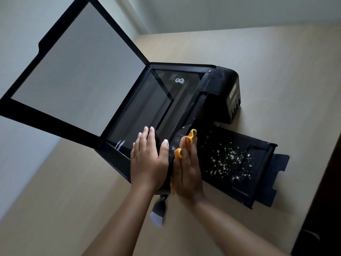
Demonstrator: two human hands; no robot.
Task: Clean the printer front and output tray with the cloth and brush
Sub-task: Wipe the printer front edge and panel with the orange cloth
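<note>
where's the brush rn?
Head view, bottom centre: the brush sits between the forearms, below the printer's near corner, bristles toward the camera. Its handle top is hidden beneath the left hand and right hand; held or not, unclear.

Printer (224,81) black. Lid (73,71): black frame, plain pale grey inner pad. Cloth (178,152) orange-yellow. Output tray (258,183) black, speckled with white flecks. Brush (159,212): black handle, grey bristles tipped white. Bench (276,67) pale beige, faint wood grain.

A pale wood-grain bench (276,71) ran into a corner of plain white walls (221,12); a dark strip (324,200) bordered its right side.
</note>
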